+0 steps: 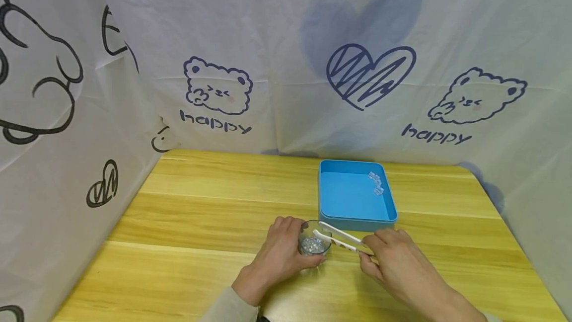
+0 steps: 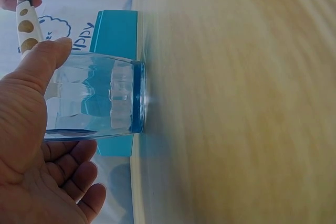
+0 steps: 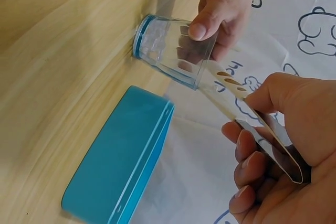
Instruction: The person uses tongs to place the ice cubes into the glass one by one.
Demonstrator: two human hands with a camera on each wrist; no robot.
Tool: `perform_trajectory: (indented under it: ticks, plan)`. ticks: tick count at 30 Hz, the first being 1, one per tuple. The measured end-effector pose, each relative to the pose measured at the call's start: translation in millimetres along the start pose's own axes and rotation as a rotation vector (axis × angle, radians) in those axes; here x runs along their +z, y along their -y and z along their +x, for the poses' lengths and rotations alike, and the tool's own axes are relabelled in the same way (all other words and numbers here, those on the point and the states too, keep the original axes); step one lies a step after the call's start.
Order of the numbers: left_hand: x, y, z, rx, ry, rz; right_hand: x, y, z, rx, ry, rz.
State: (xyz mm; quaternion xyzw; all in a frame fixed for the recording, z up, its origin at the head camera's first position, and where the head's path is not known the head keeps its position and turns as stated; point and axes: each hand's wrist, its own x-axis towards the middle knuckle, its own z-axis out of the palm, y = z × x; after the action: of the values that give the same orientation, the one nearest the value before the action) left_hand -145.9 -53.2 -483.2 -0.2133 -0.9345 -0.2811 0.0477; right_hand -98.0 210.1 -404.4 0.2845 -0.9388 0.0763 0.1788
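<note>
My left hand (image 1: 283,247) grips a clear drinking glass (image 2: 89,95) around its side, thumb on one side and fingers on the other. The glass stands upright on the table, with several clear ice-like cubes (image 1: 313,245) at its bottom. In my right hand (image 1: 397,262) is a pair of tongs (image 3: 262,140) with white, brown-spotted arms and a metal bend, pinched between thumb and fingers. The tong tips (image 1: 318,233) reach over the rim into the mouth of the glass, their arms slightly apart. No cube shows between the tips.
A blue square tray (image 1: 353,198) stands just behind the glass, with several clear cubes (image 1: 376,184) along its right side. The wooden table (image 1: 201,202) meets a printed white cloth (image 1: 277,63) at the back and left.
</note>
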Motion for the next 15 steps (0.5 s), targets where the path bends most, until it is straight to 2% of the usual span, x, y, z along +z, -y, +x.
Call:
perform_trajectory:
  ticks: [3, 9, 15]
  plan:
    - [0.1, 0.4, -0.1, -0.002, 0.003, -0.004, 0, -1, -0.6, 0.000, -0.007, 0.005]
    - [0.4, 0.5, -0.1, -0.004, 0.006, -0.006, 0, -6, 1.0, -0.011, -0.074, 0.044]
    - [0.0, 0.6, 0.0, -0.007, 0.014, -0.014, -5, -14, 8.9, 0.071, -0.077, 0.076]
